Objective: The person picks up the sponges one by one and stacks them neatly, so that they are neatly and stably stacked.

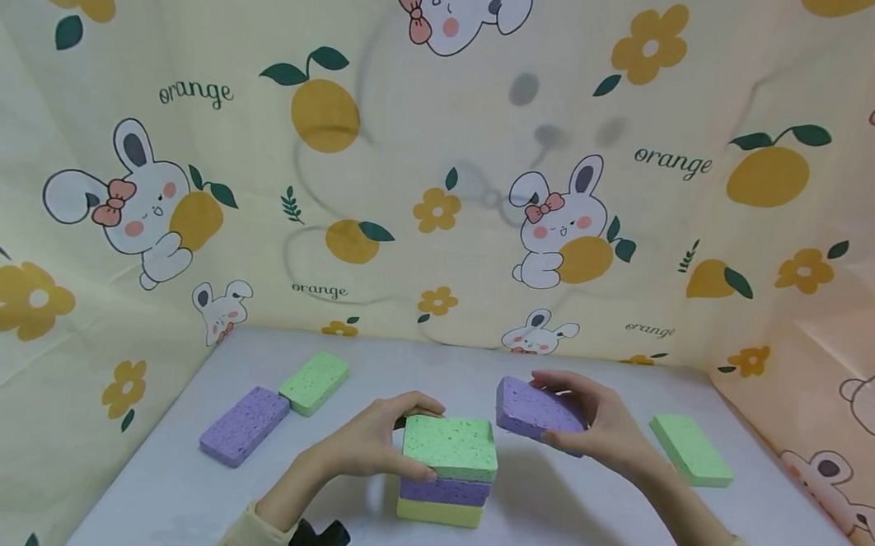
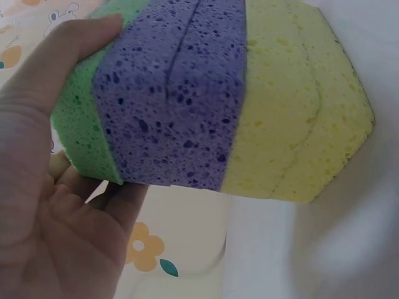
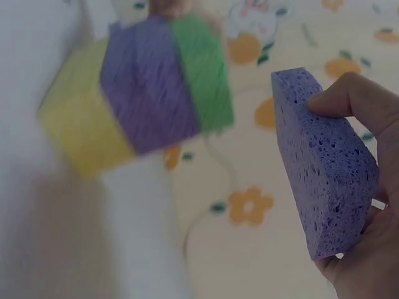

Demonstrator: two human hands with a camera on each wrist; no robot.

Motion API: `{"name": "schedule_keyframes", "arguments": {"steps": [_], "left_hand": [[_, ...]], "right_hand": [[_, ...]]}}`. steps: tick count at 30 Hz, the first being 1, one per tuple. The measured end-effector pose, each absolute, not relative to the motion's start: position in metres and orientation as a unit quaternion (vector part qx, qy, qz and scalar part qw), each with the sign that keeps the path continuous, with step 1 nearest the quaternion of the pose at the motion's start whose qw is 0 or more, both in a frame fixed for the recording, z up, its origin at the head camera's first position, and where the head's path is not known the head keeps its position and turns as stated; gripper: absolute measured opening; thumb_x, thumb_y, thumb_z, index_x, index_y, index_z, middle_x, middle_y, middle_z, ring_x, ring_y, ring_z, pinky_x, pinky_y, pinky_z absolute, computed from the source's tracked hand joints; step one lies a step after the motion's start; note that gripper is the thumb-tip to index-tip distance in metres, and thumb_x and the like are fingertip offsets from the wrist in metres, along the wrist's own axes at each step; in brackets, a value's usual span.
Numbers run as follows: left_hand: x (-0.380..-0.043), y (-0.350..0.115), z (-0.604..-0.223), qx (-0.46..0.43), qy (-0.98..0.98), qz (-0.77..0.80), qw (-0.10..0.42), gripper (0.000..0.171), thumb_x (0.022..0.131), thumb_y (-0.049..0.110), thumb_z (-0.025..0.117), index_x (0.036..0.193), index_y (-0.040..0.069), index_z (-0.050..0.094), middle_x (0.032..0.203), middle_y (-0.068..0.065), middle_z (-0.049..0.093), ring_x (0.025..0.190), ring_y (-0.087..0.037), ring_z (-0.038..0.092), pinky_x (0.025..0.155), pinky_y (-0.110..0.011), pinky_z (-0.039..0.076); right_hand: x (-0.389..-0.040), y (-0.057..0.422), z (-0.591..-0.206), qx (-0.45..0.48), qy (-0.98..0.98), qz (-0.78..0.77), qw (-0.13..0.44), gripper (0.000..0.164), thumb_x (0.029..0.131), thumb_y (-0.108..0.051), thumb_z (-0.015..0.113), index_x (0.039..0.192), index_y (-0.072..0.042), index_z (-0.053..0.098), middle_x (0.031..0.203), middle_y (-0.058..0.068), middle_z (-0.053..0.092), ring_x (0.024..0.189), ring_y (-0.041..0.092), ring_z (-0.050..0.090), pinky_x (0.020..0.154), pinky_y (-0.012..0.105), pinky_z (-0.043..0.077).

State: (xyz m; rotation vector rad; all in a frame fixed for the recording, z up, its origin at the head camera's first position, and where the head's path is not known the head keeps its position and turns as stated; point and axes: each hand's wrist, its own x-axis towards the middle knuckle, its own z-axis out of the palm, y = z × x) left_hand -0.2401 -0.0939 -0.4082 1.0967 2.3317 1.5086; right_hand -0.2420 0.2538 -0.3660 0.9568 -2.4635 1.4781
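A stack of sponges stands on the table, with a green sponge [image 1: 451,447] on top, purple [image 1: 445,492] in the middle and yellow [image 1: 440,514] at the bottom. My left hand [image 1: 378,445] grips the top green sponge from the left, thumb in front and fingers behind. In the left wrist view, lines run across the purple part [image 2: 174,93] and the yellow part [image 2: 280,106]. Up and to the right of the stack, my right hand [image 1: 604,422] holds a tilted purple sponge [image 1: 537,410] in the air. Its thumb presses one edge in the right wrist view.
On the left of the white table [image 1: 173,498] lie a purple sponge [image 1: 244,426] and a green sponge [image 1: 315,384], corners close together. Another green sponge [image 1: 691,450] lies at the right, beyond my right forearm. A patterned cloth [image 1: 444,141] encloses the back and sides.
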Motion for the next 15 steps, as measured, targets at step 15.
{"name": "schedule_keyframes", "arguments": {"steps": [15], "left_hand": [[-0.241, -0.092, -0.412, 0.376, 0.765, 0.518, 0.068, 0.072, 0.069, 0.022, 0.09, 0.131, 0.022, 0.053, 0.12, 0.01, 0.062, 0.112, -0.013, 0.058, 0.101, -0.033, 0.046]], "right_hand": [[-0.225, 0.174, -0.366, 0.412, -0.756, 0.508, 0.024, 0.07, 0.074, -0.007, 0.086, 0.136, -0.009, 0.055, 0.13, 0.007, 0.059, 0.114, 0.027, 0.056, 0.095, 0.03, 0.049]]}}
